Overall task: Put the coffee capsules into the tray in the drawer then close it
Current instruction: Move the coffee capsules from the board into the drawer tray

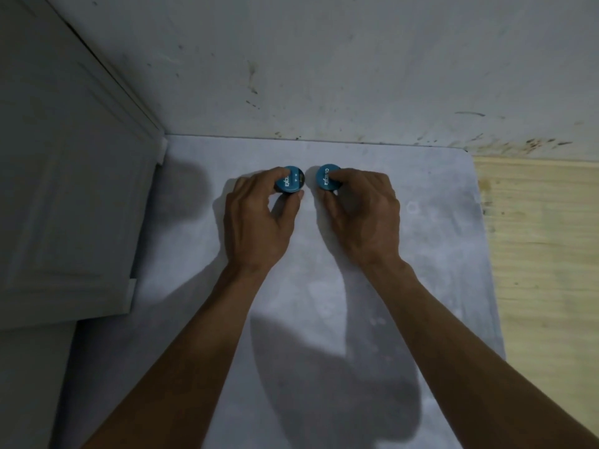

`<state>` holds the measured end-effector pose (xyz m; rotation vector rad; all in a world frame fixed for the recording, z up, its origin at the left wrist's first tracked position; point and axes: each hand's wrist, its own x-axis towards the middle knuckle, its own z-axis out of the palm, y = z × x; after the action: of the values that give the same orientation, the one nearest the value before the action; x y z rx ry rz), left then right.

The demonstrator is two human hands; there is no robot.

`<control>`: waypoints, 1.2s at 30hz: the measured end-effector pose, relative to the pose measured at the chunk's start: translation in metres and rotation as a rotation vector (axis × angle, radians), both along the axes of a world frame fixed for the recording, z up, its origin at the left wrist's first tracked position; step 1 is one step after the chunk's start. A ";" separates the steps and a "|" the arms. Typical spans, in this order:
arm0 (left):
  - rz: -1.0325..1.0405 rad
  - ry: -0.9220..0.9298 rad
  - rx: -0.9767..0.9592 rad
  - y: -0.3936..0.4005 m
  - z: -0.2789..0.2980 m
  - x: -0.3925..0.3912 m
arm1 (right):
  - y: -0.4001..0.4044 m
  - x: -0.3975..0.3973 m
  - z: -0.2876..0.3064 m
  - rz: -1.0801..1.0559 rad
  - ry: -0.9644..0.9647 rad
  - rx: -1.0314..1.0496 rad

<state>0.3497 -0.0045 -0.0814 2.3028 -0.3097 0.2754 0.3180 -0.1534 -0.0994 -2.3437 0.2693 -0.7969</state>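
Matte grey countertop (324, 286); each hand's grip pinches a round blue foil-topped capsule.

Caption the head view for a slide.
Left hand and right hand each grip a capsule.

Setting: home interior, likely a kitchen corner. Evidence: white panelled cabinet door (69, 202) at left; pale grey counter surface (389, 254) butted against a stained, scuffed painted wall (324, 66) at far side; light wood-grain board (538, 254) at right
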 end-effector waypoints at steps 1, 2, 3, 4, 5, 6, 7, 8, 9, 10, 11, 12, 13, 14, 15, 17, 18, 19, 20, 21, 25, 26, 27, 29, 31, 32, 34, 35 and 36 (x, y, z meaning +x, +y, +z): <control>0.003 -0.004 -0.006 0.000 0.000 0.000 | 0.000 0.001 0.000 -0.005 -0.003 0.004; 0.007 -0.005 -0.016 0.000 0.000 0.000 | 0.000 0.001 0.001 -0.008 -0.003 0.008; 0.012 -0.002 -0.030 -0.001 0.000 0.000 | 0.001 0.001 0.001 -0.012 -0.001 0.014; 0.016 0.004 -0.050 -0.001 0.001 -0.001 | 0.001 0.000 0.003 -0.015 0.000 0.023; 0.018 0.012 -0.074 0.000 0.001 -0.002 | 0.001 -0.002 0.006 -0.018 0.000 0.039; 0.020 0.021 -0.098 0.001 0.002 -0.003 | 0.002 -0.004 0.008 -0.016 0.000 0.055; 0.016 0.030 -0.122 0.002 0.004 -0.005 | 0.003 -0.008 0.011 -0.001 -0.003 0.064; 0.003 0.039 -0.141 0.004 0.005 -0.006 | 0.003 -0.014 0.015 0.017 -0.010 0.066; -0.015 0.042 -0.155 0.006 0.008 -0.008 | 0.004 -0.019 0.019 0.028 -0.019 0.070; -0.032 0.041 -0.166 0.009 0.010 -0.010 | 0.005 -0.025 0.024 0.029 -0.021 0.091; -0.044 0.040 -0.179 0.012 0.014 -0.012 | 0.006 -0.031 0.030 0.026 -0.010 0.121; -0.048 0.041 -0.192 0.015 0.019 -0.014 | 0.008 -0.036 0.036 0.023 0.009 0.142; -0.050 0.045 -0.205 0.018 0.024 -0.017 | 0.011 -0.041 0.042 0.015 0.035 0.151; -0.053 0.050 -0.217 0.020 0.030 -0.020 | 0.014 -0.047 0.049 -0.002 0.056 0.155; -0.059 0.056 -0.221 0.023 0.037 -0.024 | 0.017 -0.052 0.057 -0.021 0.071 0.159; -0.067 0.077 -0.208 0.030 0.051 -0.034 | 0.025 -0.065 0.074 -0.058 0.080 0.160; -0.066 0.091 -0.200 0.033 0.056 -0.038 | 0.028 -0.070 0.080 -0.067 0.085 0.156; -0.058 0.109 -0.199 0.035 0.058 -0.040 | 0.030 -0.073 0.083 -0.077 0.090 0.154; -0.056 0.116 -0.203 0.038 0.064 -0.043 | 0.033 -0.078 0.088 -0.083 0.083 0.151; -0.060 0.116 -0.203 0.042 0.071 -0.048 | 0.036 -0.084 0.095 -0.085 0.075 0.147; -0.089 0.082 -0.201 0.060 0.102 -0.073 | 0.050 -0.108 0.125 -0.081 0.017 0.108; -0.096 0.071 -0.202 0.065 0.109 -0.079 | 0.055 -0.114 0.131 -0.081 -0.001 0.106; -0.098 0.062 -0.208 0.071 0.115 -0.086 | 0.059 -0.120 0.137 -0.080 -0.016 0.106; -0.101 0.044 -0.223 0.082 0.127 -0.102 | 0.070 -0.135 0.148 -0.079 -0.031 0.102; -0.114 0.027 -0.235 0.098 0.139 -0.123 | 0.084 -0.154 0.162 -0.074 -0.039 0.104; -0.115 0.036 -0.247 0.102 0.141 -0.130 | 0.088 -0.160 0.165 -0.074 -0.038 0.114; -0.127 0.048 -0.265 0.118 0.151 -0.154 | 0.104 -0.182 0.177 -0.073 -0.043 0.117; -0.134 0.053 -0.272 0.129 0.155 -0.166 | 0.112 -0.192 0.182 -0.068 -0.039 0.108; -0.140 0.055 -0.281 0.140 0.160 -0.178 | 0.122 -0.203 0.186 -0.059 -0.035 0.100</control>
<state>0.1719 0.1356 0.0784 1.9981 -0.3774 0.1723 0.1154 -0.0316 0.0864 -2.2357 0.3560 -0.8324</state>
